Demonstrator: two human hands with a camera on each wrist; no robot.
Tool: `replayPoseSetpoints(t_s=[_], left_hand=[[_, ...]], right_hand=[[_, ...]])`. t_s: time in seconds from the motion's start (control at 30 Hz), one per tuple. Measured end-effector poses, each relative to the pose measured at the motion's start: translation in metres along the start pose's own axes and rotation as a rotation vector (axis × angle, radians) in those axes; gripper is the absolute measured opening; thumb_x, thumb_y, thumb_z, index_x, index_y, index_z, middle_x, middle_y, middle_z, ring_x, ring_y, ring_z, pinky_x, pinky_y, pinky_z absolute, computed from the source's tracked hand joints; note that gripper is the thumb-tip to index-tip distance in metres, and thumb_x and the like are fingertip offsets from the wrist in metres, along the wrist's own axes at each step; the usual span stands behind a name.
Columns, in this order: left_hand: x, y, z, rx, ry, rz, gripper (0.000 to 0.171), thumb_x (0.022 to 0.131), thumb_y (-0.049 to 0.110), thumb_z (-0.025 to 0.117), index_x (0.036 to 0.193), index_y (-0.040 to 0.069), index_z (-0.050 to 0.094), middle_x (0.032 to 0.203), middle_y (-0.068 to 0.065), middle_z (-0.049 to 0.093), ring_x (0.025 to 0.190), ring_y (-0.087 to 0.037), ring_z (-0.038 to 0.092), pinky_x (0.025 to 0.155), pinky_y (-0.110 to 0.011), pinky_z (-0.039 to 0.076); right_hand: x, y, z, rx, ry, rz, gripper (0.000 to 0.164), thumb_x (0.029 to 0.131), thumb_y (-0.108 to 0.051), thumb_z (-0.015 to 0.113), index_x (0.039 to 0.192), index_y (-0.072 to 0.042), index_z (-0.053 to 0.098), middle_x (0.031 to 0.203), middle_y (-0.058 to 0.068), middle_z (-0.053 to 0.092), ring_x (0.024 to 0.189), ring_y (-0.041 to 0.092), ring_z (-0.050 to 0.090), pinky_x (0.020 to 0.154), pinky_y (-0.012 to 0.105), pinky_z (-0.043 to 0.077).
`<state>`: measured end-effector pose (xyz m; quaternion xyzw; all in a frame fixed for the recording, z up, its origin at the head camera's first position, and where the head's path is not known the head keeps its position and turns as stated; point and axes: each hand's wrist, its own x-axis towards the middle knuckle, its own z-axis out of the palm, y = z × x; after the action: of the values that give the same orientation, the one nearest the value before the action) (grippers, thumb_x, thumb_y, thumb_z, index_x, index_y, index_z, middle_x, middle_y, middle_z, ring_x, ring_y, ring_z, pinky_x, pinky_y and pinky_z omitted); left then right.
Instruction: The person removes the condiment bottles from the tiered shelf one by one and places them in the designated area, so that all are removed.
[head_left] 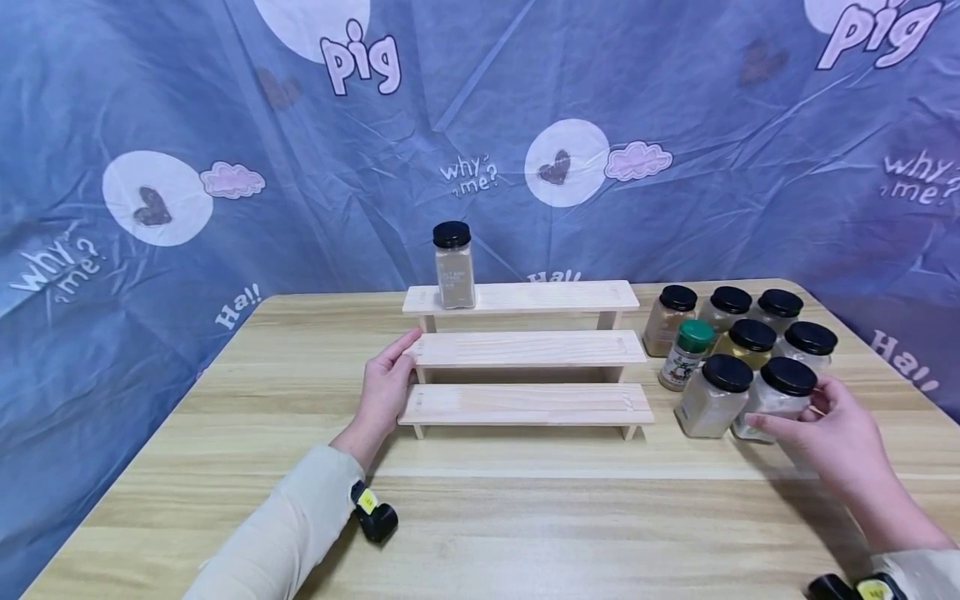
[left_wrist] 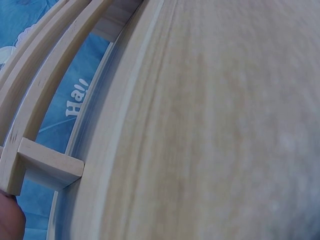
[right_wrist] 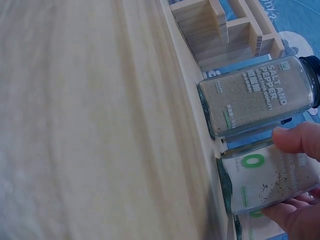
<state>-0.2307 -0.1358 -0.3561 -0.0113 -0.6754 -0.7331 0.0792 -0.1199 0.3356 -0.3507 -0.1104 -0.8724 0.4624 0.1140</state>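
Note:
My right hand [head_left: 843, 429] grips a square glass spice jar [head_left: 776, 402] with a black lid and pale contents. In the right wrist view, the thumb lies over this jar [right_wrist: 265, 175] and fingers curl round its other side; a green "0" shows on it. Just beside it stands a jar marked SALT AND PEPPER [right_wrist: 255, 97]. My left hand [head_left: 384, 390] touches the left end of a three-tier wooden rack [head_left: 525, 406], its index finger stretched along the middle tier. One black-lidded jar [head_left: 455, 271] stands at the left of the top tier.
Several more black-lidded jars [head_left: 670, 323] and a smaller green-capped shaker [head_left: 685, 358] crowd the table [head_left: 525, 533] right of the rack. A blue printed cloth [head_left: 420, 125] hangs behind the table.

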Motion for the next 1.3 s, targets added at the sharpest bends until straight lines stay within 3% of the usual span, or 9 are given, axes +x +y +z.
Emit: replayPoseSetpoints(t_s=[0.4,0.53,0.6,0.73,0.83,0.97,1.03,1.17,1.3], left_hand=[[-0.001,0.000,0.002,-0.027,0.015,0.004,0.049,0.082,-0.006,0.041,0.129,-0.001,0.052,0.138,-0.011,0.047,0.099,-0.007,0.056,0.080,-0.015,0.049],[-0.001,0.000,0.002,-0.021,0.013,-0.003,0.049,0.082,-0.006,0.041,0.129,0.000,0.053,0.138,-0.010,0.047,0.101,-0.008,0.056,0.081,-0.015,0.049],[-0.001,0.000,0.002,-0.014,0.011,0.000,0.049,0.082,-0.006,0.041,0.128,-0.001,0.053,0.138,-0.011,0.047,0.102,-0.009,0.056,0.081,-0.015,0.049],[0.000,0.000,0.001,-0.015,0.012,0.000,0.048,0.082,-0.006,0.041,0.128,-0.001,0.053,0.138,-0.011,0.047,0.102,-0.009,0.056,0.081,-0.016,0.049],[-0.001,0.000,0.001,-0.025,0.012,-0.004,0.048,0.082,-0.006,0.041,0.128,-0.001,0.053,0.137,-0.011,0.047,0.100,-0.008,0.056,0.081,-0.016,0.049],[-0.001,0.000,0.001,-0.028,0.013,-0.009,0.049,0.082,-0.006,0.041,0.128,-0.001,0.053,0.137,-0.012,0.048,0.097,-0.007,0.057,0.079,-0.016,0.050],[-0.002,0.000,0.001,-0.018,0.017,-0.009,0.048,0.082,-0.006,0.041,0.128,0.000,0.053,0.137,-0.011,0.048,0.097,-0.007,0.057,0.079,-0.015,0.049],[-0.002,0.001,0.001,-0.004,0.026,-0.013,0.048,0.083,-0.004,0.042,0.129,0.002,0.054,0.138,-0.008,0.048,0.099,-0.005,0.056,0.079,-0.014,0.049],[-0.002,0.002,0.001,-0.005,0.031,-0.021,0.047,0.083,-0.003,0.042,0.128,0.003,0.054,0.137,-0.006,0.048,0.098,-0.004,0.056,0.080,-0.014,0.049]], right_hand=[[0.002,0.001,0.002,0.066,-0.033,-0.033,0.063,0.073,-0.011,0.078,0.107,-0.040,0.033,0.092,-0.031,0.045,0.077,-0.018,0.049,0.062,0.010,0.048],[0.003,-0.004,-0.001,0.197,-0.042,-0.075,0.068,0.073,0.003,0.074,0.110,-0.039,0.035,0.091,-0.032,0.051,0.077,-0.014,0.053,0.061,0.009,0.047],[0.003,-0.007,-0.002,0.214,-0.037,-0.091,0.071,0.073,0.005,0.072,0.120,-0.036,0.035,0.091,-0.031,0.052,0.077,-0.014,0.053,0.061,0.008,0.046],[0.005,-0.011,-0.006,0.146,-0.017,-0.092,0.077,0.075,0.000,0.073,0.131,-0.032,0.030,0.093,-0.033,0.047,0.080,-0.017,0.050,0.062,0.005,0.045],[0.006,-0.010,-0.008,0.084,-0.009,-0.078,0.077,0.078,-0.005,0.072,0.134,-0.035,0.028,0.108,-0.027,0.048,0.097,-0.014,0.048,0.068,0.001,0.042],[0.027,0.018,-0.016,0.064,0.019,-0.121,0.080,0.077,-0.009,0.074,0.139,-0.033,0.029,0.120,-0.022,0.045,0.105,-0.015,0.043,0.074,-0.003,0.036],[0.035,0.024,-0.019,0.077,0.032,-0.144,0.082,0.075,-0.007,0.075,0.140,-0.030,0.029,0.118,-0.023,0.047,0.104,-0.016,0.043,0.077,-0.002,0.037],[0.025,-0.008,-0.020,0.056,0.030,-0.122,0.085,0.079,-0.008,0.071,0.145,-0.027,0.021,0.110,-0.029,0.043,0.122,-0.008,0.035,0.084,-0.002,0.034],[0.018,-0.038,-0.021,0.039,0.052,-0.115,0.081,0.082,-0.009,0.069,0.145,-0.028,0.021,0.115,-0.025,0.043,0.124,-0.006,0.034,0.082,-0.002,0.036]])
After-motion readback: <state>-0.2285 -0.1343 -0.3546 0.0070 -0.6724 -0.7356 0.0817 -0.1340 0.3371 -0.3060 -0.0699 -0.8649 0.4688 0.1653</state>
